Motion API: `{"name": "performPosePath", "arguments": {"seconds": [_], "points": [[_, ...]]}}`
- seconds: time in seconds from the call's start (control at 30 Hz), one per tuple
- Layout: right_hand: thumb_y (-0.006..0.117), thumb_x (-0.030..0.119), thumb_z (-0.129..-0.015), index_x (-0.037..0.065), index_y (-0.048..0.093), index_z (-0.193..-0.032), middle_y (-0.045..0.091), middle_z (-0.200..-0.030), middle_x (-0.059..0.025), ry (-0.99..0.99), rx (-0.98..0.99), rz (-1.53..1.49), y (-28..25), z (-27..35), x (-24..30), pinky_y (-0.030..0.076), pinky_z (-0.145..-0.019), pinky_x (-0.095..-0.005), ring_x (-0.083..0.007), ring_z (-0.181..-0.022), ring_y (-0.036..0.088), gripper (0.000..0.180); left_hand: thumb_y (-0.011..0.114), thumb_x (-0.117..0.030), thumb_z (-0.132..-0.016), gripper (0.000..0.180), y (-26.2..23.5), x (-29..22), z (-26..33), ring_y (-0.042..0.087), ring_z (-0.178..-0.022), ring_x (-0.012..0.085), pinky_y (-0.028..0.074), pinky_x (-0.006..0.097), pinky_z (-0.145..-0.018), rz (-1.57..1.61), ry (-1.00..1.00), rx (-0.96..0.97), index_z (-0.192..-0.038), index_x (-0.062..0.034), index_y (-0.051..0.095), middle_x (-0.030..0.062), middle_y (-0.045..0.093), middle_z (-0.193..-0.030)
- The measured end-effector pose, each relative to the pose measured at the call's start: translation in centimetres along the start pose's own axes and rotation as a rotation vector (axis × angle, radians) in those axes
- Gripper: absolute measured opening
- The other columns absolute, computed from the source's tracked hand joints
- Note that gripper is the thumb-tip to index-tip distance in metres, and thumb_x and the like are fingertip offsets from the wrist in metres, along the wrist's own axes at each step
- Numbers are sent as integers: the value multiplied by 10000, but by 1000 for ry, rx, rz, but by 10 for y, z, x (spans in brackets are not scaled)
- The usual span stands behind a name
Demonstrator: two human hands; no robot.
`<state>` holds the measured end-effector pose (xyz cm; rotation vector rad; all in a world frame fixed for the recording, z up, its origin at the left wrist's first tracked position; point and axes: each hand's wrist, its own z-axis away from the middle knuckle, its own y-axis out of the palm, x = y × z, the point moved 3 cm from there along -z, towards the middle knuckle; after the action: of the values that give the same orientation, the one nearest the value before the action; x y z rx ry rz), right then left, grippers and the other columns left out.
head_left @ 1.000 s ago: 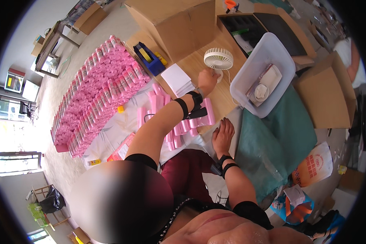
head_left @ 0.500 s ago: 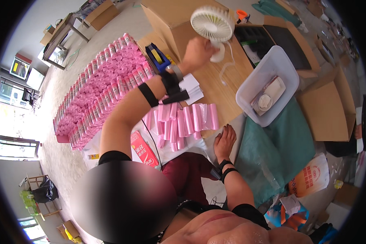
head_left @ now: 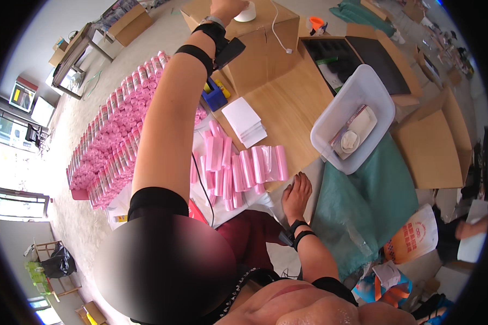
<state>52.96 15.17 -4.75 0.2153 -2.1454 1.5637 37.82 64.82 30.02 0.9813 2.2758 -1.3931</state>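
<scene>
My left arm stretches far forward, and my left hand (head_left: 228, 7) is at the top edge of the picture, partly cut off. It appears closed on a small white fan, of which only the round base (head_left: 246, 13) shows, at the top of a tall cardboard box (head_left: 263, 49). The fan's white cord (head_left: 278, 32) hangs down the box's side. My right hand (head_left: 297, 195) lies palm down at the table's near edge, fingers stretched out, holding nothing. Just left of it are several loose pink plastic rolls (head_left: 238, 170).
A big stack of labelled pink rolls (head_left: 119, 132) stands left. White paper sheets (head_left: 244, 120) and a blue tape dispenser (head_left: 215, 97) lie on the wooden table (head_left: 293, 119). A translucent bin (head_left: 320, 127) stands right, beside green cloth (head_left: 374, 200) and an open carton (head_left: 436, 141).
My left hand has carried the fan forward and left, from above the table to the tall box; its head has left the picture. My right hand has stayed at the table's edge.
</scene>
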Motion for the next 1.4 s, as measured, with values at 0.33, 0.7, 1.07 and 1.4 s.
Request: {"name": "performPosePath", "arguments": {"seconds": [0.33, 0.7, 1.07, 1.4], "points": [[562, 117, -896, -21, 495, -1324, 480, -1439, -210, -29, -14, 4, 3, -1, 6, 276, -1176, -532, -384, -1391, 389, 455, 761, -291, -813, 398, 23, 14, -15, 691, -1043, 421, 555, 482, -905, -73, -102, -68, -1066, 13, 722, 256, 725, -1055], [549, 134, -894, -23, 493, -1322, 476, -1440, -214, -25, -27, -2, 2, -1, 6, 275, -1175, -541, -393, -1383, 393, 459, 730, -301, -844, 377, 32, 18, -22, 690, -1050, 422, 551, 495, -908, -36, -154, -80, -1085, -12, 725, 256, 722, -1074], [559, 122, -886, -29, 466, -1347, 469, -1431, -232, -39, -24, 19, 0, 0, 4, 286, -1162, -535, -410, -1368, 404, 494, 731, -343, -858, 418, 36, 21, -19, 685, -1070, 415, 547, 491, -920, -14, -160, -72, -1119, -17, 713, 261, 716, -1103], [561, 114, -885, -19, 484, -1322, 471, -1442, -217, -32, -47, 34, -1, -3, 1, 285, -1170, -537, -392, -1384, 396, 463, 751, -421, -853, 519, 49, 24, -12, 686, -1070, 388, 540, 449, -938, 27, -90, -44, -1187, -26, 705, 222, 726, -1108]]}}
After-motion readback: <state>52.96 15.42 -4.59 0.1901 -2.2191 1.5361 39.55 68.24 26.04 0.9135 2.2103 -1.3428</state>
